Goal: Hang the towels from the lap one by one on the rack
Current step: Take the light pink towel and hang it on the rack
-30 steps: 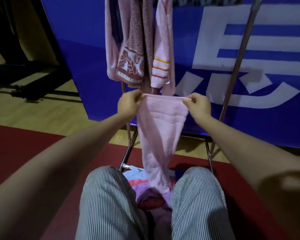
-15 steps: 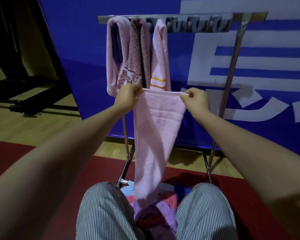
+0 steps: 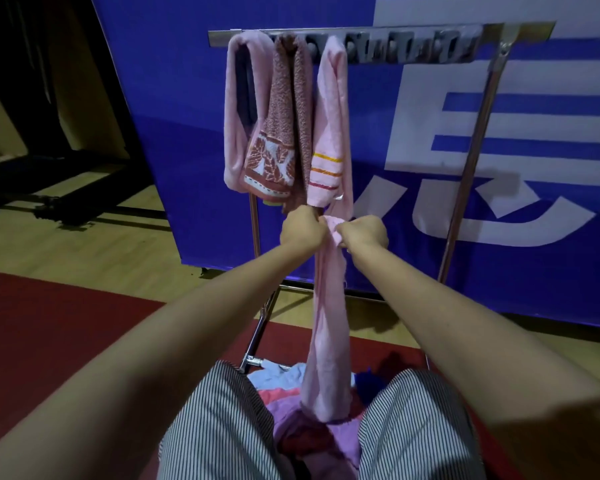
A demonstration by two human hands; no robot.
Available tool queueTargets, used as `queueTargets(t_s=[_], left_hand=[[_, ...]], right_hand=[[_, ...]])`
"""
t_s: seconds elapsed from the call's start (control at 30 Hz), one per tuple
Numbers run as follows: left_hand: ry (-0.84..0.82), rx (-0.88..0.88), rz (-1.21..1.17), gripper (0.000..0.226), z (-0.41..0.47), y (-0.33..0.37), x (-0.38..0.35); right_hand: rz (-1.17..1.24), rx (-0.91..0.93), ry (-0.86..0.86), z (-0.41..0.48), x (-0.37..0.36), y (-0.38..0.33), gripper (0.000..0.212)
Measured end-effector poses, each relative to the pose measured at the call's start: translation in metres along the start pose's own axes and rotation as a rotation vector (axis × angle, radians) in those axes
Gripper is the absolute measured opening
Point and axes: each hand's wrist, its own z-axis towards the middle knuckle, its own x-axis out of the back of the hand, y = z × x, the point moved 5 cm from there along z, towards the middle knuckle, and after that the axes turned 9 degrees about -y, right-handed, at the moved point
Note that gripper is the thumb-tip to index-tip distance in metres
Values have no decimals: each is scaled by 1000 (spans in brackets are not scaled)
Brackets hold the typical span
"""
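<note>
The fingers [image 3: 316,224] of my left hand [image 3: 302,230] are curled tight on the top edge of a pink towel [image 3: 326,327], and my right hand [image 3: 364,232] pinches the same edge just beside it, knuckles nearly touching, so the cloth is gathered into a wad between them. From that grip the towel drops as a narrow, twisted strip, and its lower end lies on the pile [image 3: 291,410] of other towels between my knees [image 3: 222,427]. Both hands sit just below the hems of three towels already on the rack [image 3: 465,174]: a plain one [image 3: 232,109] far left, a brown one [image 3: 278,133] in the middle and a striped one [image 3: 329,133] to the right of it. The bar [image 3: 413,31] runs well above my hands, and its right part, past the striped towel, looks bare. Behind it all stands a blue banner [image 3: 187,133]. I judge this to be the fourth towel, picked up and gathered but not yet hung. The next move calls for lifting both hands up to the bar, shifting right of the striped towel, and pulling enough length clear of the lap to drape it over. With the edge bunched like this, I would spread my hands apart first, or the towel may go over as a rope and slide off.
</note>
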Motion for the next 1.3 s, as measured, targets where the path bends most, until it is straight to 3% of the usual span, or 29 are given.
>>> queueTargets(t_s=[0.07,0.13,0.3,0.47,0.6,0.83,1.0,1.13,1.3], left_hand=[[24,25,-9,25,5,-12,8],[21,-2,-32,21,9,-27,20],[-172,-232,-117,21,9,-29,25],[-256,-197,-361,29,7,-32,22],[-266,-166,-373,27,5,-35,17],[52,-88,-242,53,6,-40,14],[198,81,-184,45,0,-32,11],[172,159,-304,34,-1,-23,-2],[-14,168,-731,29,-2,-9,-27]], right_hand=[[-13,37,40,0,13,2,8],[53,118,62,5,30,7,14],[257,255,11,4,44,4,7],[264,249,2,0,39,-1,16],[208,252,1,2,38,-5,16],[165,262,-5,3,32,-5,7],[215,284,-30,-3,19,-4,12],[253,249,-120,-10,1,-4,12],[426,56,-103,-10,-6,6,14]])
